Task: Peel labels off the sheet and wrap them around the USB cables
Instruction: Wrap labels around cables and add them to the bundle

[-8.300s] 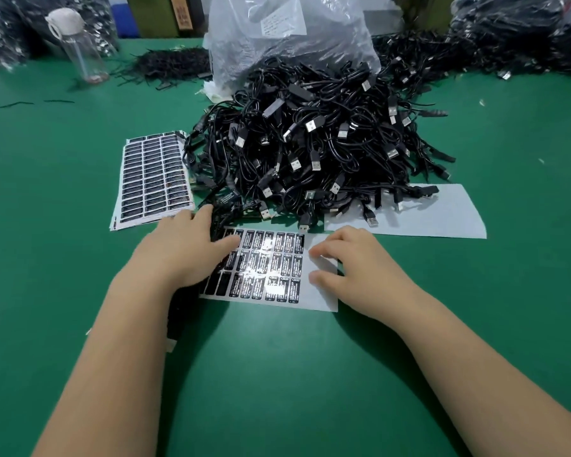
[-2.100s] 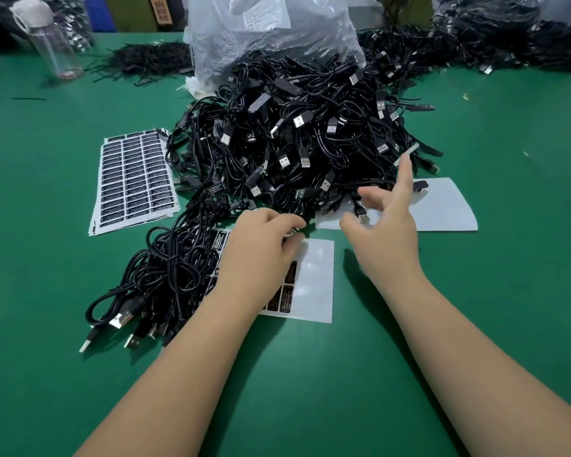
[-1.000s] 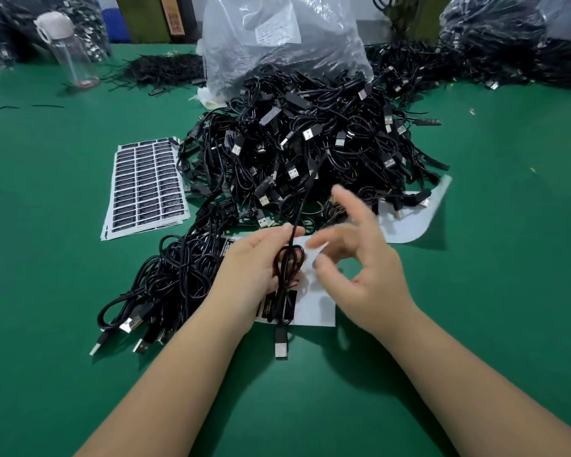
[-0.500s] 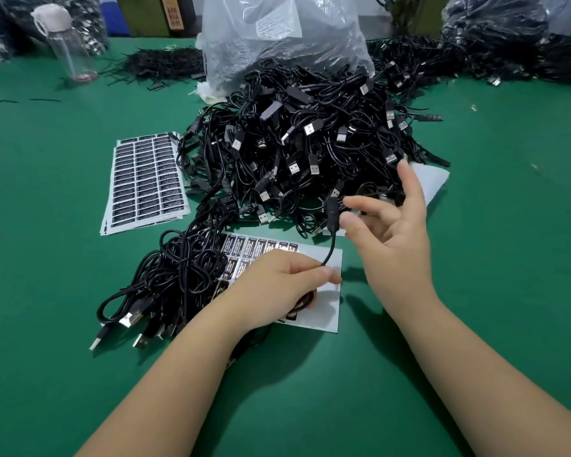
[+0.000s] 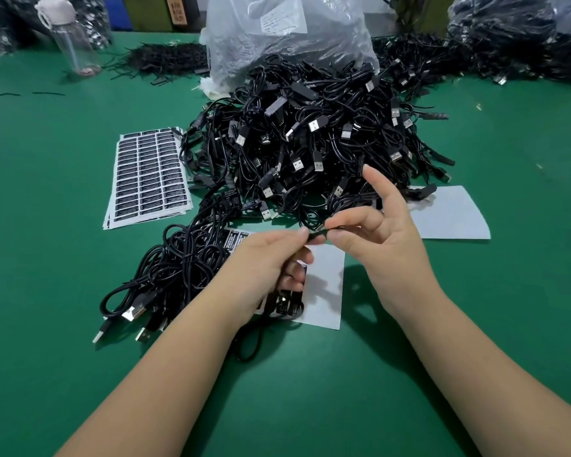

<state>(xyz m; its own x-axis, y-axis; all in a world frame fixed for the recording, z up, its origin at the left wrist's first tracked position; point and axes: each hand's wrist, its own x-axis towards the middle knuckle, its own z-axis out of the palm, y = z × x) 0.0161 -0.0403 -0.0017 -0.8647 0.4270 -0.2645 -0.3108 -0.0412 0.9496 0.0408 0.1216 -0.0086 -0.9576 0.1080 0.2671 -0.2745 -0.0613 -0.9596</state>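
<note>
Green table [image 5: 475, 324] fills the view. Big clear plastic bag [image 5: 287, 31] at the far edge, centre. Directly in front of it sits the main pile of black USB cables [image 5: 310, 143], plugs sticking out all over, covering mid-table. More dark cable heaps [image 5: 508, 51] in the far right corner, and a strip of loose black ties [image 5: 165, 57] left of the bag. Clear bottle [image 5: 73, 41] with a pale cap stands upright near the far left corner.

Stack of full label sheets [image 5: 147, 178] lies flat left of the main pile, just beside it. Smaller bundle of cables [image 5: 178, 272] sits toward the near-left of centre, plugs pointing at the near edge, partly overlapping the working label sheet [image 5: 325, 285]. That sheet is mid-table, under the hands, mostly bare backing on its right part, a few black labels visible at its left and lower parts. Blank backing sheet [image 5: 449, 214] lies right of the pile, its far edge tucked under cables.

Left hand [image 5: 264, 272] is above the working sheet, thumb and forefinger pinching the held USB cable [image 5: 317, 239], other fingers curled underneath; cable loop hangs down below the wrist onto the table. Right hand [image 5: 386, 239] pinches the same cable just right of the left pinch, thumb against middle fingers, index finger raised and straight. Can't tell whether a label is on the pinched section.
</note>
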